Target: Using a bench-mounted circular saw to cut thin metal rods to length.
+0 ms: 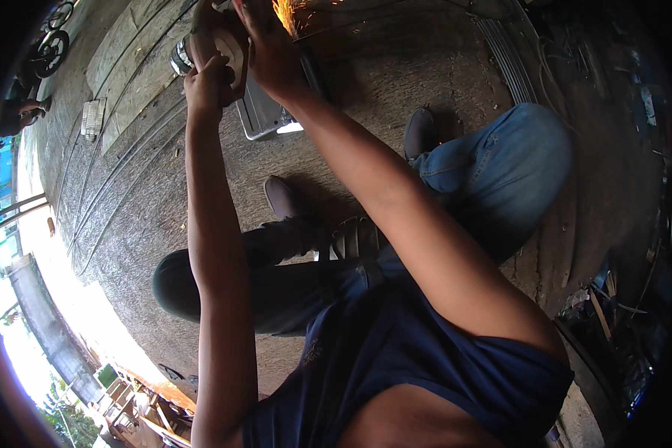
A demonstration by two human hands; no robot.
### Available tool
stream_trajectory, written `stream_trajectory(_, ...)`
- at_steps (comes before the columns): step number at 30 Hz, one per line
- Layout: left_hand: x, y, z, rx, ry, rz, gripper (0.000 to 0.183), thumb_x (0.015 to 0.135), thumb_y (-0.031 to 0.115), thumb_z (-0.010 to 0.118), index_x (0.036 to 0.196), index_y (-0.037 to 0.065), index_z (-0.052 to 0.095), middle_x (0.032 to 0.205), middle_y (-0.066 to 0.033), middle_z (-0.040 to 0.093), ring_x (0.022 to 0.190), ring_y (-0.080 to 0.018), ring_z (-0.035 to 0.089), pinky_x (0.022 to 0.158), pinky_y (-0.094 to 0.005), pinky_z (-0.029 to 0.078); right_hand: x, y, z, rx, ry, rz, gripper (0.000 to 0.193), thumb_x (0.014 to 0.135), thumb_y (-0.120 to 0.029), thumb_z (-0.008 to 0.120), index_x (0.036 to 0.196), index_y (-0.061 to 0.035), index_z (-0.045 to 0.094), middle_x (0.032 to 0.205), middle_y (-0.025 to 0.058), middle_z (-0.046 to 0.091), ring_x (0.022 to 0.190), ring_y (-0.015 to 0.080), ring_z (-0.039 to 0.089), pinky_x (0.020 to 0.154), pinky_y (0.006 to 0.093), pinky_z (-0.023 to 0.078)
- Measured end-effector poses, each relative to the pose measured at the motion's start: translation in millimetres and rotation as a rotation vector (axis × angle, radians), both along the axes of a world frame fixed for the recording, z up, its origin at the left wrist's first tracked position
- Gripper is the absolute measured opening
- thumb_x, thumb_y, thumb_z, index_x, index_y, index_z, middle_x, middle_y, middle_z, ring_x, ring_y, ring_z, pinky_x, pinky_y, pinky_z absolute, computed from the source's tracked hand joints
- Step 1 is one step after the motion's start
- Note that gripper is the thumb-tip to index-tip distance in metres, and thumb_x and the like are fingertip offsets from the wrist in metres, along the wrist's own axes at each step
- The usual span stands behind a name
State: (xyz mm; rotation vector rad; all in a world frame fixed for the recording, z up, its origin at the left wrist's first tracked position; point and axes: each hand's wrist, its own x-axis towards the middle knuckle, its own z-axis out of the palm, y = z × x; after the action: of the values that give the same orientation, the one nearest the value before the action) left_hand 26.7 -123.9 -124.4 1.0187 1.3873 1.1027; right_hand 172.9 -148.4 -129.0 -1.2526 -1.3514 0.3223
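My left hand [205,84] is closed around the body of a light-coloured power grinder [228,46] near the top edge. My right hand [265,48] grips the same tool from the right side. Orange sparks [287,15] fly just right of my right hand, where the tool meets a dark metal bar [366,19]. A grey metal box-like piece [260,113] lies on the floor right under both hands. The grinder's disc is hidden behind my fingers.
I squat on a concrete floor, with my shoes [280,198] [420,131] and my jeans knee [526,145] below the hands. Long thin rods [112,179] lie at left, and a rod bundle [509,63] at top right. Scrap clutter [620,313] fills the right.
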Motion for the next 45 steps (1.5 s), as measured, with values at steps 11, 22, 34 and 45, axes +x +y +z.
stream_trajectory(11, 4.6, -3.4, 6.2, -0.001, -0.015, -0.040, 0.019, 0.077, 0.014, 0.067, 0.088, 0.000, 0.062, 0.068, -0.0061, 0.060, 0.054, -0.0126, 0.055, 0.046, -0.0255, 0.040, -6.1, 1.9, -23.8, -0.092, -0.326, -0.207, 0.076, 0.083, -0.010, 0.061, 0.149, -0.0322, 0.030, 0.130, 0.0266, 0.045, 0.110, 0.0404, 0.055, 0.090, 0.0483, 0.050)
stream_trajectory(22, 8.1, -6.8, 9.7, -0.009, -0.010, -0.028, 0.021, 0.076, 0.015, 0.069, 0.090, 0.000, 0.062, 0.068, -0.0053, 0.060, 0.055, -0.0134, 0.057, 0.049, -0.0261, 0.042, -8.0, 6.7, -27.6, 0.053, -0.183, -0.229, 0.070, 0.083, -0.006, 0.059, 0.145, -0.0304, 0.037, 0.124, 0.0289, 0.048, 0.108, 0.0426, 0.055, 0.086, 0.0472, 0.051)
stream_trajectory(34, 5.0, -5.8, 5.9, 0.005, 0.005, -0.018, 0.020, 0.076, 0.014, 0.069, 0.088, -0.001, 0.062, 0.067, -0.0057, 0.060, 0.055, -0.0137, 0.057, 0.049, -0.0264, 0.042, 2.0, 5.2, -9.5, 0.072, 0.001, 0.036, 0.046, 0.096, -0.009, 0.038, 0.142, -0.0076, 0.039, 0.131, 0.0273, 0.048, 0.120, 0.0398, 0.048, 0.100, 0.0437, 0.040)
stream_trajectory(45, 1.5, -4.5, 0.8, 0.004, -0.014, -0.018, 0.022, 0.076, 0.014, 0.069, 0.089, -0.001, 0.062, 0.069, -0.0060, 0.061, 0.056, -0.0137, 0.057, 0.050, -0.0265, 0.042, 6.6, 4.2, -8.5, 0.078, -0.254, -0.106, 0.051, 0.094, -0.007, 0.040, 0.145, -0.0084, 0.036, 0.134, 0.0265, 0.047, 0.123, 0.0400, 0.047, 0.103, 0.0433, 0.039)
